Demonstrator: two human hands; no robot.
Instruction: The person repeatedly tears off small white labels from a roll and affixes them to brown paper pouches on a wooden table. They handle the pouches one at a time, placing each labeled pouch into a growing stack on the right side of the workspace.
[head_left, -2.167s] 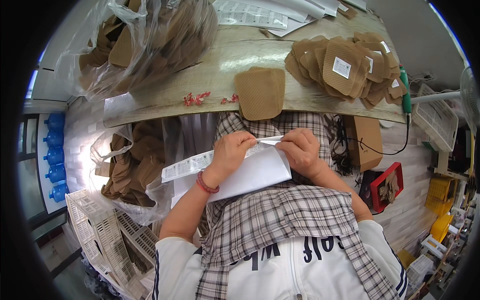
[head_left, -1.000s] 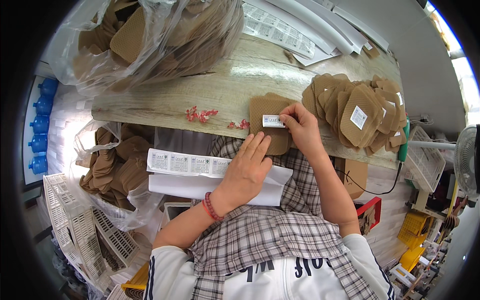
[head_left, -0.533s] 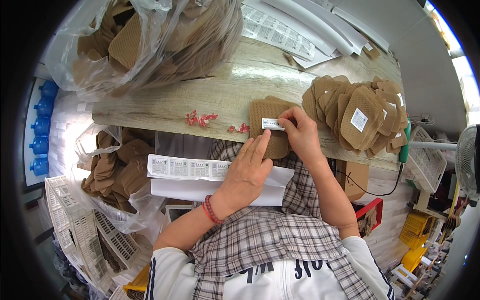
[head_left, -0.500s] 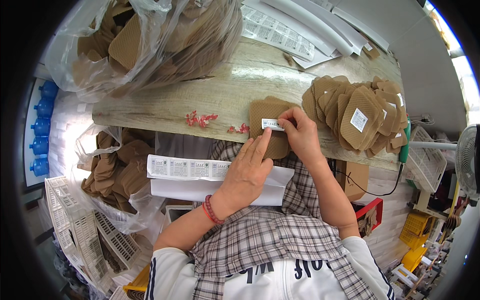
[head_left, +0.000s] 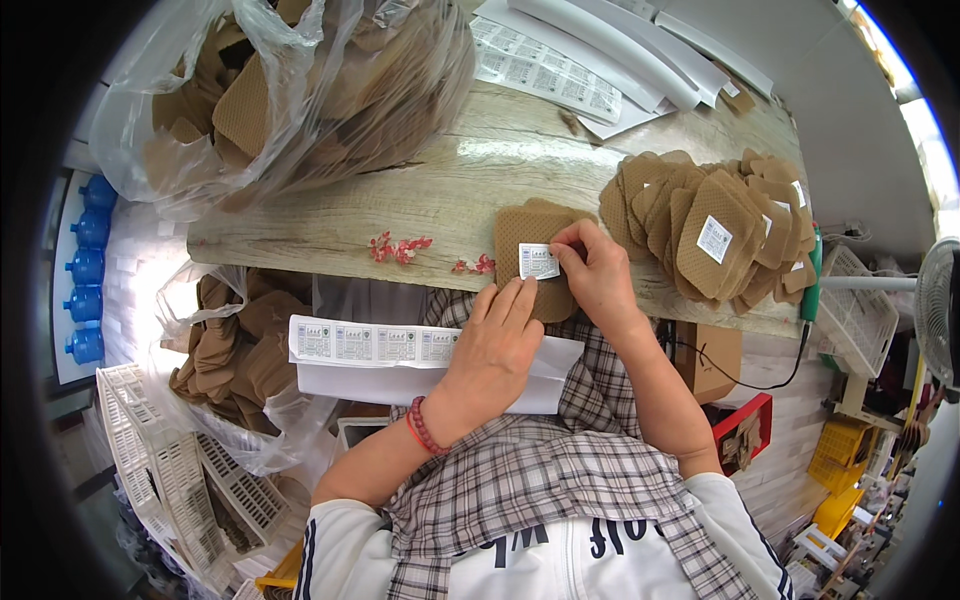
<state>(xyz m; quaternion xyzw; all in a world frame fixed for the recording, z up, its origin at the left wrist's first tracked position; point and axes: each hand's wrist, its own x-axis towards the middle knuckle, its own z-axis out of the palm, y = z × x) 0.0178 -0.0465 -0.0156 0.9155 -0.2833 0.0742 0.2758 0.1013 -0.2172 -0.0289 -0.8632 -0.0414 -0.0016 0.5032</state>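
A white printed label (head_left: 538, 261) lies against a brown textured pad (head_left: 517, 226) at the table's front edge, with other pads beneath it. My right hand (head_left: 598, 275) pinches the label's right edge between thumb and finger. Stretched fingers of my left hand (head_left: 492, 345) reach the label's lower edge, spread flat over the pad's near side. Under the left hand a white label sheet (head_left: 375, 378) rests across my lap, a row of printed labels along its upper part. To the right of my hands sits a heap of brown pads (head_left: 690, 205), several bearing white labels.
A clear plastic bag (head_left: 410, 90) of brown pads fills the table's far left; another bag (head_left: 300, 425) stands below its edge. Label sheets (head_left: 545, 75) and paper lie at the back. A green-handled tool (head_left: 811, 290) with a cord hangs at the right edge. White crates (head_left: 150, 470) stand left.
The label now shows as a full square on the pad rather than a narrow strip. My left fingertips have drawn slightly back toward me, while my right hand keeps its pinch.
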